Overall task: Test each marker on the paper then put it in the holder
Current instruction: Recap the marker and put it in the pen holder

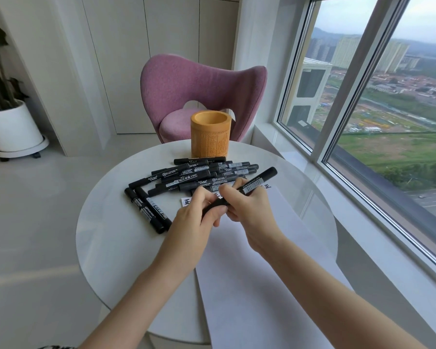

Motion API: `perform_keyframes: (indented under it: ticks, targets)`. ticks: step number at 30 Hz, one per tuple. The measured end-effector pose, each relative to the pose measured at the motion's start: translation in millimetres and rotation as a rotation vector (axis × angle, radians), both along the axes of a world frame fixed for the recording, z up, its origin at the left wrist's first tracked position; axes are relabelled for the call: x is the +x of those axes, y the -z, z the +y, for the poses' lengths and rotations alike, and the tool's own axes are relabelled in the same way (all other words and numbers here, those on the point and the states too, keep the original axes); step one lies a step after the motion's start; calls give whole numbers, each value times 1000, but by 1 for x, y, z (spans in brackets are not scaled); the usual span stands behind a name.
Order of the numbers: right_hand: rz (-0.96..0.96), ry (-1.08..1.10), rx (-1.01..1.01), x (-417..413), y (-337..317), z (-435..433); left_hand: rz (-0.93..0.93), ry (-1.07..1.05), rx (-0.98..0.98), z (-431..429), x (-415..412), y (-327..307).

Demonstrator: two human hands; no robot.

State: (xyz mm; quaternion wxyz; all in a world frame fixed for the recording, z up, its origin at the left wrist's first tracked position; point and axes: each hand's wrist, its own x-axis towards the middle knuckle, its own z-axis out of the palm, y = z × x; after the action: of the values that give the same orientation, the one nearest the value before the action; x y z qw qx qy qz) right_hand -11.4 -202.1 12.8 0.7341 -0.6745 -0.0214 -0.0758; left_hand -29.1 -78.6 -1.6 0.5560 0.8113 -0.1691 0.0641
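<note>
Both hands hold one black marker (pixel 258 181) above the white paper (pixel 257 260). My right hand (pixel 247 207) grips its barrel, whose far end points up and to the right. My left hand (pixel 199 212) pinches the near end, the cap end, between thumb and fingers. Black characters are written along the paper's far edge, partly hidden by my hands. A pile of several black markers (pixel 199 175) lies beyond my hands, with two more markers (pixel 149 210) to the left. The tan cylindrical holder (pixel 210 134) stands upright at the table's far edge; no marker shows above its rim.
The round white table (pixel 116 235) carries everything. A pink chair (pixel 202 94) stands just behind the holder. A large window (pixel 388 109) runs along the right side. A white plant pot (pixel 13 129) sits on the floor at far left.
</note>
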Motion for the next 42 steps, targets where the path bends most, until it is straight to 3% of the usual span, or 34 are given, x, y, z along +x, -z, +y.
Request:
perform_keyframes:
  ticks: [5,10,14,17,20,23,25,28,34,42]
  targets:
    - [-2,-67,-23,3,-1,5,8,-23,43,3,6,0]
    - [160,-129,-86,9,-8,4,-13,-88,47,3,12,-5]
    - [203,-16,-231,11,-14,1,-68,-162,47,10,21,-13]
    - [-159,253,-429,13,-11,-10,-91,-246,65,23,28,-16]
    - [-530,156,-796,18,-11,-15,-88,-244,102,29,30,-16]
    - [-641,76,-932,27,-6,-9,-69,-225,112,28,28,-18]
    - [-619,59,-916,33,-6,-6,-40,-219,52,28,28,-22]
    - [-532,90,-742,49,-19,-4,10,-221,-42,34,28,-27]
    - [-424,293,-395,109,-66,0,6,-230,-4,44,32,-16]
    - [-323,378,-421,170,-96,6,21,-279,24,59,25,2]
